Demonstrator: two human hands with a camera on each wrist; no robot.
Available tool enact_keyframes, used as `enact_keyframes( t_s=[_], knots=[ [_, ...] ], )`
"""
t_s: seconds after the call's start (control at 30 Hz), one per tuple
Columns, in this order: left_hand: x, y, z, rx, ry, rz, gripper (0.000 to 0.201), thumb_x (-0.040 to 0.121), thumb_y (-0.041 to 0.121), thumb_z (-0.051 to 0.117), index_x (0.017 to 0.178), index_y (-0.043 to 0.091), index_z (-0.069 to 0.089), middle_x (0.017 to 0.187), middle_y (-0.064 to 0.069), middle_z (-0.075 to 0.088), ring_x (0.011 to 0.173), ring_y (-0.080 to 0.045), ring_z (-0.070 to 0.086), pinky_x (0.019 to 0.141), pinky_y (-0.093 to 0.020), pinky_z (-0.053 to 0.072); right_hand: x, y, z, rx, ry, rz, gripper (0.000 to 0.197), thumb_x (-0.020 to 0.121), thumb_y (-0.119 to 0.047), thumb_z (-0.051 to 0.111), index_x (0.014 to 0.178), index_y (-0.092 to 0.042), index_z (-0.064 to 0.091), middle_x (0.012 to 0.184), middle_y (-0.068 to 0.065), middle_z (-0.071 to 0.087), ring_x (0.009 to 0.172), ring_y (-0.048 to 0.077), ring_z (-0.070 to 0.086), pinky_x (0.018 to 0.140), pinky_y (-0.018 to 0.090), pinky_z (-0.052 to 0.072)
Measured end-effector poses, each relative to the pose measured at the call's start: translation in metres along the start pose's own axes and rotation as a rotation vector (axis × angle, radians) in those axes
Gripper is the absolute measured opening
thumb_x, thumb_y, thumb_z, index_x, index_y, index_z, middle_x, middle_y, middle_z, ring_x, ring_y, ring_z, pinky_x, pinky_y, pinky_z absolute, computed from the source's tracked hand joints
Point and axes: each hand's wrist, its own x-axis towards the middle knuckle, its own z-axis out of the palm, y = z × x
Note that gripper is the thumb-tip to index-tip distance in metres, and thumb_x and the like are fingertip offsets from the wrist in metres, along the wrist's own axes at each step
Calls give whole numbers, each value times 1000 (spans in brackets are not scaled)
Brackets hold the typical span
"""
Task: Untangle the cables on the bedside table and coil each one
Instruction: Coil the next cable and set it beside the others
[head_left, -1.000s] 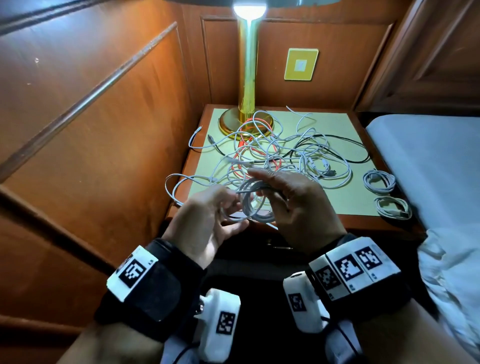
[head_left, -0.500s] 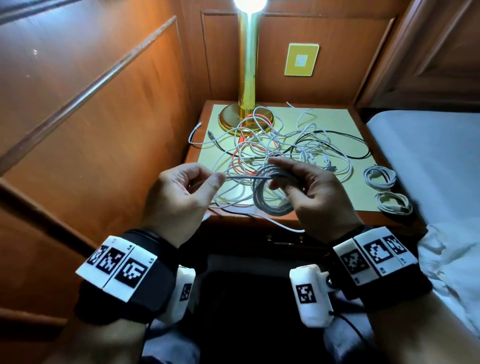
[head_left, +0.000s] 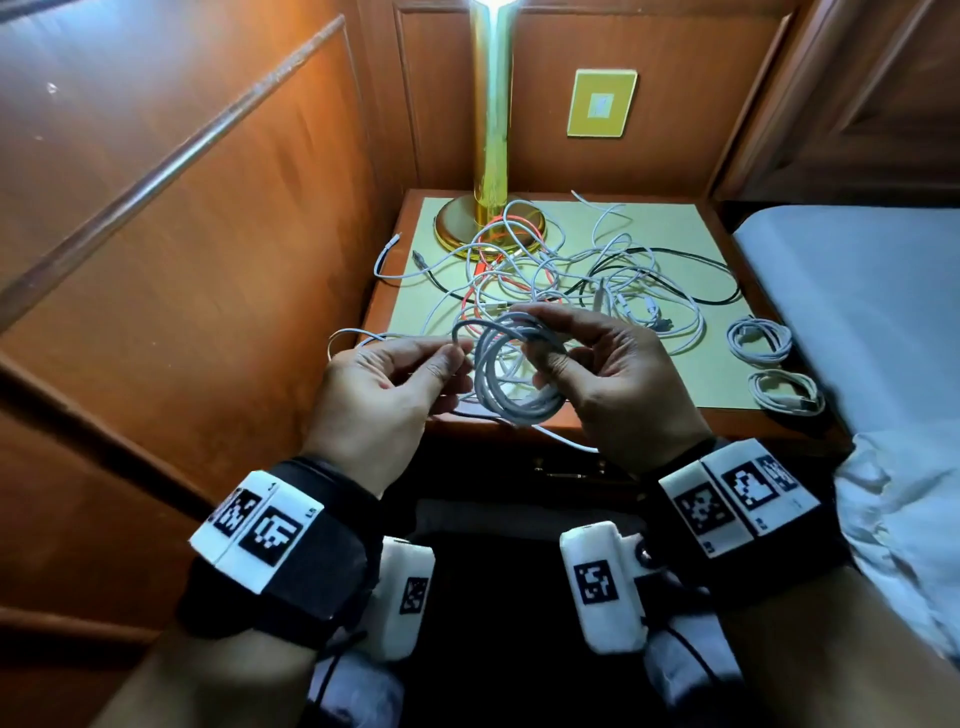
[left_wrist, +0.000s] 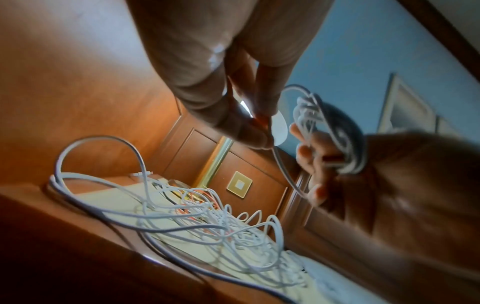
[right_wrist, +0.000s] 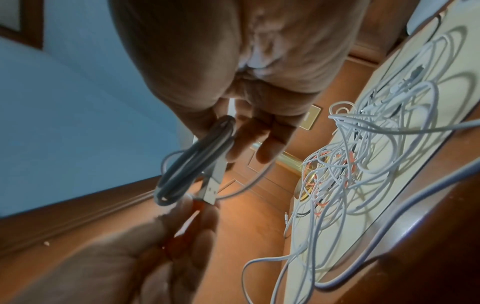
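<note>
Head view: the left hand (head_left: 384, 384) pinches the white cable's (head_left: 511, 379) loose end between thumb and fingers (head_left: 447, 358); the right hand (head_left: 618, 384) grips its coiled loops above the bench's (head_left: 649, 415) front edge. The tangle (head_left: 561, 275) lies behind, two coiled cables (head_left: 774, 364) at right.
</note>
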Motion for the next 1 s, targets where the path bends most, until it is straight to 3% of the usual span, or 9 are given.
enact_keyframes(
  t_s=[0.13, 0.27, 0.37, 0.47, 0.63, 0.73, 0.83, 0.93, 1.0],
  knots=[
    [-4, 3, 6, -215, -48, -114, 16, 91, 4, 64, 82, 10, 75, 73, -3, 75, 64, -13, 70, 62, -25, 60, -2, 9, 4, -161, 77, -34, 27, 87, -18, 70, 109, -32, 73, 107, 1, 69, 82, 9, 67, 76, 28, 57],
    [-6, 1, 10, -281, -50, -132, 15, 93, 10, 63, 84, 9, 74, 77, -6, 75, 69, -17, 71, 63, -29, 61, -2, 12, 12, -286, 180, -75, 25, 87, -13, 73, 106, -29, 76, 98, -2, 67, 74, 3, 62, 72, 21, 53],
    [-7, -2, 10, -296, -100, -140, 20, 81, 19, 73, 95, 6, 74, 90, -12, 76, 84, -26, 71, 79, -40, 60, -2, 16, 18, -361, 230, -130, 27, 84, -19, 71, 107, -32, 75, 96, -2, 67, 77, 10, 65, 76, 35, 57],
    [-5, -10, 12, -304, -134, -113, 33, 76, 8, 79, 107, 4, 70, 102, -15, 75, 95, -27, 70, 88, -39, 57, -2, 17, 21, -414, 240, -180, 29, 82, -21, 69, 109, -31, 74, 93, -2, 65, 77, 16, 63, 75, 44, 56],
    [-1, -7, 14, -412, -176, -137, 44, 77, 4, 64, 121, -4, 61, 100, -13, 75, 95, -22, 71, 84, -31, 55, 0, 14, 18, -254, 143, -76, 29, 82, -27, 71, 109, -36, 75, 94, -7, 66, 76, 15, 64, 72, 35, 55],
    [-1, 1, 9, -459, -238, -164, 48, 79, 3, 61, 125, -9, 57, 99, -13, 73, 93, -21, 69, 87, -28, 56, 2, 9, 12, -63, 23, 66, 25, 88, -17, 75, 105, -35, 75, 80, -12, 64, 61, 6, 63, 58, 21, 51],
    [-4, 6, 4, -520, -282, -227, 45, 79, 1, 56, 123, -4, 60, 107, -19, 71, 104, -29, 66, 100, -39, 50, 2, 8, 12, -72, 28, 26, 25, 89, -12, 74, 107, -29, 74, 77, -8, 63, 55, 2, 60, 56, 15, 48],
    [-5, 10, 4, -613, -254, -331, 51, 77, 9, 54, 126, -4, 61, 121, -24, 67, 114, -36, 61, 108, -48, 42, 1, 13, 19, -244, 96, -88, 28, 83, -26, 74, 111, -29, 75, 92, -5, 69, 69, 7, 61, 68, 25, 52],
    [-3, 8, 6, -483, -223, -340, 56, 72, 12, 61, 127, -2, 60, 124, -29, 63, 114, -37, 58, 111, -56, 35, 0, 18, 23, -331, 120, -167, 30, 83, -28, 72, 112, -29, 74, 94, -3, 66, 73, 11, 60, 71, 28, 52]
  ],
)
